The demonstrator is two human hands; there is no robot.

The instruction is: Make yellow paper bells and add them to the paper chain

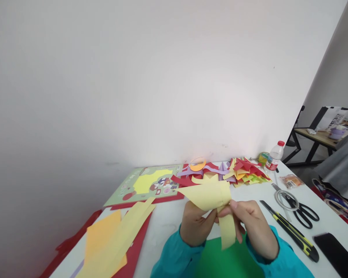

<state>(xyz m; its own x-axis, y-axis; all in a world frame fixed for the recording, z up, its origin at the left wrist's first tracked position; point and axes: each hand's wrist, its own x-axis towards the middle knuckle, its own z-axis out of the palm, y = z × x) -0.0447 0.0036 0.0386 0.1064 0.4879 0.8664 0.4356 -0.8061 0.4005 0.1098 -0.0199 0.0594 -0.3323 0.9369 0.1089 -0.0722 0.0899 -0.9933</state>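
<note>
Both hands hold one piece of pale yellow paper (207, 195) above the front of the table. The paper tapers to a point at the left, and a strip of it hangs down between the hands. My left hand (195, 224) is closed on its underside, with some fingertips hidden behind the paper. My right hand (253, 224) pinches it at the right end, thumb and fingers near the bend. Below them lies a green sheet (226, 256), partly covered by the sleeves.
Yellow strips (130, 231) and an orange sheet (101, 239) lie left. A printed pad (124, 185) and a colourful paper pile (245, 170) are at the back. On the right are a box cutter (292, 231), scissors (303, 212), a tape roll (286, 200), a black phone-like object (336, 251) and a bottle (275, 156).
</note>
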